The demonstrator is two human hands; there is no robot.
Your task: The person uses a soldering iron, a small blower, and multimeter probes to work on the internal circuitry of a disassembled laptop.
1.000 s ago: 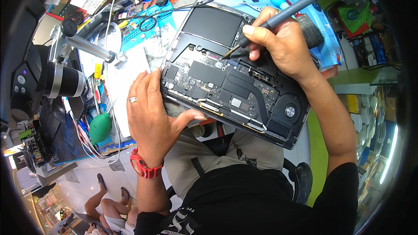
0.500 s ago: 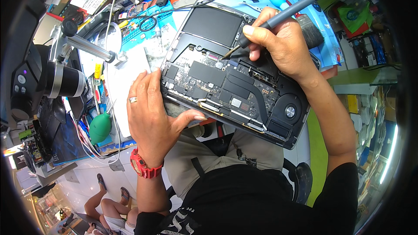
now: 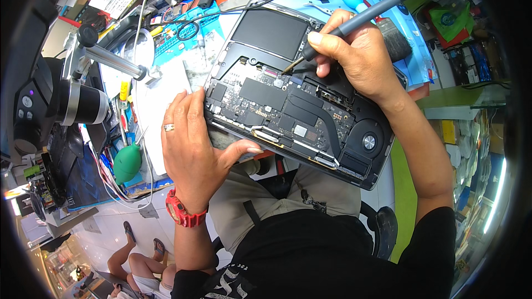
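Observation:
An opened laptop (image 3: 299, 133) lies tilted at the bench's front edge, showing its black circuit board, battery cells and a round fan. My right hand (image 3: 354, 58) is closed on a grey pen-shaped tool (image 3: 372, 15) with a thin metal tip, which reaches down to the board near a small pink-marked connector. My left hand (image 3: 193, 138) lies beside the laptop's left corner, fingers stretched out and thumb along the front edge; whether it presses on the laptop is hard to tell. A dark brush (image 3: 399, 47) is partly behind my right hand.
A microscope (image 3: 77, 102) and stand are at the left, near a green air blower (image 3: 126, 163) and white cables. A blue mat (image 3: 166, 44), small tools and a looped black cable crowd the back. Another person's legs (image 3: 147, 266) show at the lower left.
The tool's tip and my right fingers have shifted very slightly. My left hand and the laptop look unmoved.

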